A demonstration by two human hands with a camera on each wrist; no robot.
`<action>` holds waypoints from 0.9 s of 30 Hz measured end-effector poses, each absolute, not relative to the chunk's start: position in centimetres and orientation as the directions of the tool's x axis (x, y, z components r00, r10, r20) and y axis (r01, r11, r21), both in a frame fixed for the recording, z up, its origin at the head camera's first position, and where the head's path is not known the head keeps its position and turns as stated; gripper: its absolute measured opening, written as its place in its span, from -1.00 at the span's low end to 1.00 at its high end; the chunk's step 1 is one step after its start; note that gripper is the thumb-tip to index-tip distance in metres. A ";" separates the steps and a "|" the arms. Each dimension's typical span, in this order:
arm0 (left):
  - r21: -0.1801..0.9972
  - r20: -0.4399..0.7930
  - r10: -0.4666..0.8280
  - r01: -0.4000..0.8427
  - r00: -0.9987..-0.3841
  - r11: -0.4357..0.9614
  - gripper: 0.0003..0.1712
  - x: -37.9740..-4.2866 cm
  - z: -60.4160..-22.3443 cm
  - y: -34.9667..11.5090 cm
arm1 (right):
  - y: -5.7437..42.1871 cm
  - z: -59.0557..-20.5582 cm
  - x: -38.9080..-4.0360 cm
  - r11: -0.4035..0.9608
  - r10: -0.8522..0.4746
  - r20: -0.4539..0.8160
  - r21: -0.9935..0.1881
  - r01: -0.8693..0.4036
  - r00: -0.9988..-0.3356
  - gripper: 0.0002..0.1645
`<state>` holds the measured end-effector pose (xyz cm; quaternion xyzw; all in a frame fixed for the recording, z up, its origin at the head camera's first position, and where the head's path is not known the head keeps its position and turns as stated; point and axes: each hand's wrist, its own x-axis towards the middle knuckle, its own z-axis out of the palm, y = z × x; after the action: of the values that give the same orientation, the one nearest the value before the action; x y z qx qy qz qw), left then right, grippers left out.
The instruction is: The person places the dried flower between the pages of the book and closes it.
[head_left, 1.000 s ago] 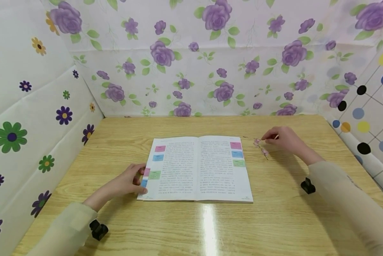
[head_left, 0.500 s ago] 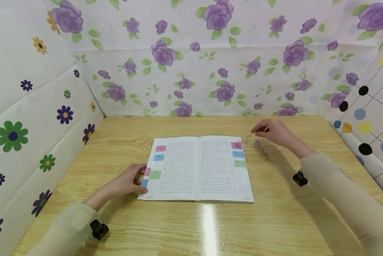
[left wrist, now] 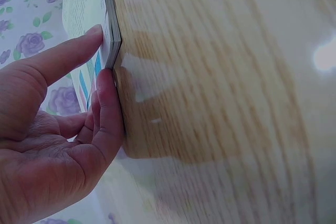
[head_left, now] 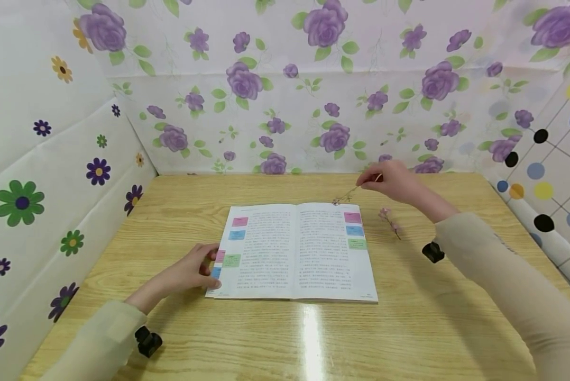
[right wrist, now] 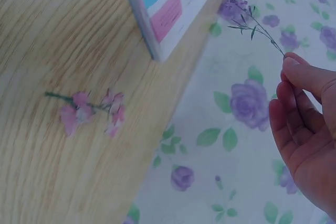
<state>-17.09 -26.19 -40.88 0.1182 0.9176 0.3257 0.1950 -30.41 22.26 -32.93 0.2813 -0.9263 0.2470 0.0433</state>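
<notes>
An open book (head_left: 330,248) with printed text and coloured blocks along its outer margins lies flat on the table. My left hand (head_left: 187,272) holds its left edge; in the left wrist view the thumb (left wrist: 79,51) rests on the page and the fingers bend against the side. Thumb and forefinger of my right hand (head_left: 389,182) pinch the thin stem of a small dried flower sprig (right wrist: 257,27). In the head view, the sprig (head_left: 346,197) slants down-left over the book's top right edge. Right of the book, a pink flower sprig (head_left: 389,222) lies on the wood.
The wooden table (head_left: 266,338) reaches back to a flower-printed cloth (head_left: 294,121). More patterned cloth stands at the left side (head_left: 66,185) and right side. A black clip-like device sits at each wrist.
My right hand has lifted the dried sprig off the table beside the pink one and carried it left and back, to the book's top edge. My left hand has stayed at the book.
</notes>
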 end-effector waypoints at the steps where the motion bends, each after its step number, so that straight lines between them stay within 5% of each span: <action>1: 0.643 -0.280 0.344 0.091 -0.896 0.760 0.08 -17.1 -40.8 -26.2 | 21.9 -32.8 -30.3 0.712 -0.512 0.224 -0.430 -0.555 -0.829 -0.86; 27: 0.646 -0.281 0.345 0.089 -0.895 0.758 0.06 -16.9 -40.6 -26.0 | 15.4 -34.9 -27.9 0.549 -0.676 0.094 -0.598 -0.584 -0.731 -0.88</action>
<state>-16.93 -25.98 -40.59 0.1185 0.9170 0.3268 0.1957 -27.88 15.39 -34.92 0.3590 -0.8770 0.3107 -0.0739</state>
